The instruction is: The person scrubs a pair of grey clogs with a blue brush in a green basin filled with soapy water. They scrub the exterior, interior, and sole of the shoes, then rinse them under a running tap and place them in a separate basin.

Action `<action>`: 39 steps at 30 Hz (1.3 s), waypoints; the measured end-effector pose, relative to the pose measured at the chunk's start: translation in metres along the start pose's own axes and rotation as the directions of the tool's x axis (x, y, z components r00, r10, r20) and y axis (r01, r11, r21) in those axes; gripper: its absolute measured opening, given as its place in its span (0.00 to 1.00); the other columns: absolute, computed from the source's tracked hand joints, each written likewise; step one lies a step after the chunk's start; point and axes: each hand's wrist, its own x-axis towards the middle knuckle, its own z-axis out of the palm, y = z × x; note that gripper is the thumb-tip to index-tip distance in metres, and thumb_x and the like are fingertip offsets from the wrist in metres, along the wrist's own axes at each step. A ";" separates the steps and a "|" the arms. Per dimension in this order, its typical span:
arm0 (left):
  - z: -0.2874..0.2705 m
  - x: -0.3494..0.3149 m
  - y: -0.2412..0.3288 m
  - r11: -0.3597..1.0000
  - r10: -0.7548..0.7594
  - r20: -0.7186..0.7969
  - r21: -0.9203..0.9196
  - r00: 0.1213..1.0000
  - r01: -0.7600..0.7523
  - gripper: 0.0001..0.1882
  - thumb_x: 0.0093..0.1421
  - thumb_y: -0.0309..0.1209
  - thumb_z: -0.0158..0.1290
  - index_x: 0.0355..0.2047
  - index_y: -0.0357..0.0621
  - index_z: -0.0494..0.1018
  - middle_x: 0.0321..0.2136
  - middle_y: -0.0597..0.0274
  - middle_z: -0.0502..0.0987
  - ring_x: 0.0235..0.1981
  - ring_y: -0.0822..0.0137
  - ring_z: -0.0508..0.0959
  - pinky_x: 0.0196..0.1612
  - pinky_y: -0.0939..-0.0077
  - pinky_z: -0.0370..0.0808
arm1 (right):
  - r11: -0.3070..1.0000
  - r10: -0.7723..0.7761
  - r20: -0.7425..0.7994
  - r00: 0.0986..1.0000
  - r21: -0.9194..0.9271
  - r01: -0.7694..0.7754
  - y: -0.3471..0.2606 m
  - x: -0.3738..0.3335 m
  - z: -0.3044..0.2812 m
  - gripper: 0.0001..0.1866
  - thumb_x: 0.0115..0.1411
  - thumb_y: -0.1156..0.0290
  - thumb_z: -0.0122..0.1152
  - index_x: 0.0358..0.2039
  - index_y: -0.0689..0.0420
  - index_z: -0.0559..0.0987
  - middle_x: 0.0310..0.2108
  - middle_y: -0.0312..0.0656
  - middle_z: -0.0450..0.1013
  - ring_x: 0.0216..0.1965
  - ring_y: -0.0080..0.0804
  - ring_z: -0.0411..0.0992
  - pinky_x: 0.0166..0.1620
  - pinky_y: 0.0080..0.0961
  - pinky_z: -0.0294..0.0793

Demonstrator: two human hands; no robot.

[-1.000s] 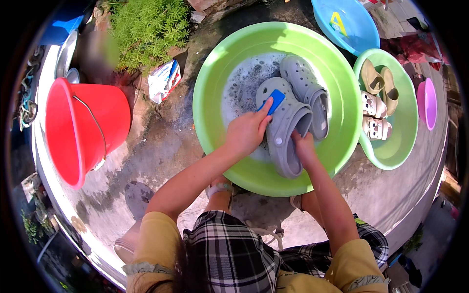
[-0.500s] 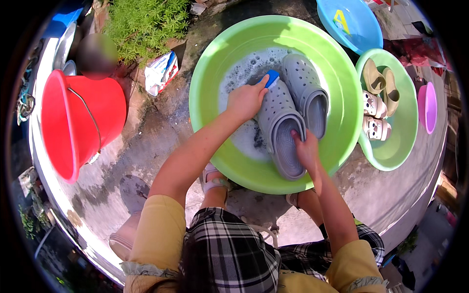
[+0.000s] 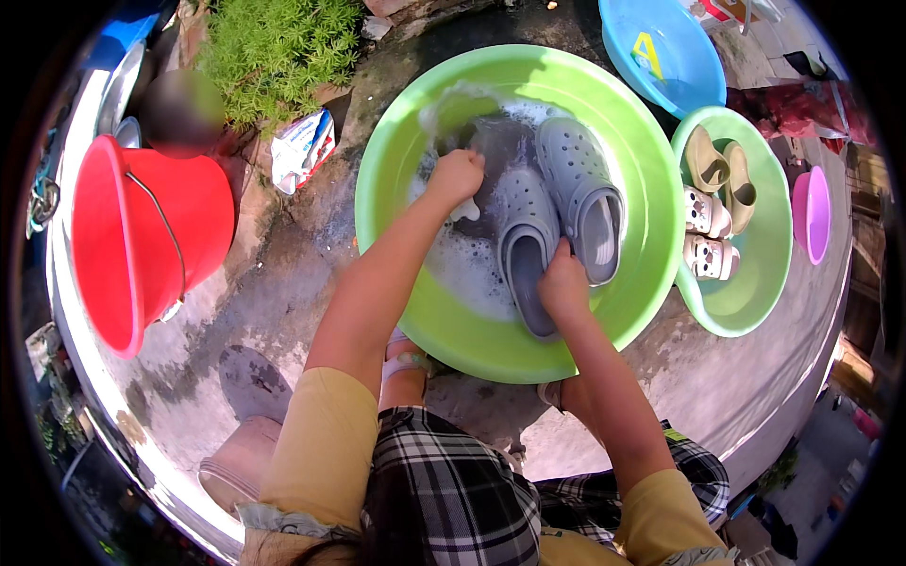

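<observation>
Two grey clogs sit side by side in a large green basin (image 3: 623, 321) with sudsy water. My right hand (image 3: 563, 286) grips the left clog (image 3: 525, 209) at the inner side of its heel opening. Against it leans the right clog (image 3: 578, 170), which no hand holds. My left hand (image 3: 456, 177) is closed in a fist above the water, left of the clogs' toes. It holds a small scrubbing brush, now mostly hidden by the fingers; a white bit (image 3: 464, 210) shows below them, bristles or foam.
A red bucket (image 3: 156, 236) stands at left near a crumpled packet (image 3: 302, 151) and green plants (image 3: 283, 52). On the right, a pale green basin (image 3: 746, 297) holds several shoes. A blue basin (image 3: 675, 80) and a purple basin (image 3: 812, 215) are beyond.
My left hand has moved off the left clog's toe, leftward into the suds, and the brush's blue back has gone from sight. My right hand's grip has shifted to the clog's inner rim.
</observation>
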 end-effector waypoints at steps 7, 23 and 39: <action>-0.024 -0.052 0.055 0.979 0.180 0.047 0.088 0.983 -0.183 0.20 0.59 0.39 0.42 0.53 0.57 0.66 0.23 0.52 0.77 0.26 0.52 0.77 0.31 0.58 0.73 | 0.984 -0.144 -0.098 0.985 -0.119 0.132 -0.025 -0.023 -0.003 0.30 0.47 0.79 0.51 0.53 0.70 0.58 0.35 0.55 0.66 0.39 0.51 0.66 0.41 0.39 0.68; -0.026 -0.129 0.051 0.807 0.527 0.283 0.130 0.801 -0.577 0.20 0.59 0.40 0.44 0.52 0.55 0.66 0.18 0.50 0.74 0.18 0.52 0.74 0.21 0.60 0.70 | 0.967 -0.197 -0.191 0.962 -0.200 0.158 -0.030 -0.031 0.007 0.22 0.50 0.78 0.49 0.47 0.69 0.62 0.33 0.51 0.66 0.36 0.46 0.66 0.38 0.36 0.67; -0.024 -0.085 0.038 0.916 0.362 0.068 0.161 0.930 -0.368 0.20 0.59 0.40 0.44 0.53 0.59 0.65 0.18 0.52 0.74 0.18 0.52 0.74 0.22 0.59 0.70 | 0.980 -0.176 -0.166 0.970 -0.123 0.157 -0.026 -0.029 0.001 0.21 0.48 0.79 0.51 0.44 0.68 0.64 0.34 0.53 0.67 0.39 0.49 0.66 0.41 0.38 0.67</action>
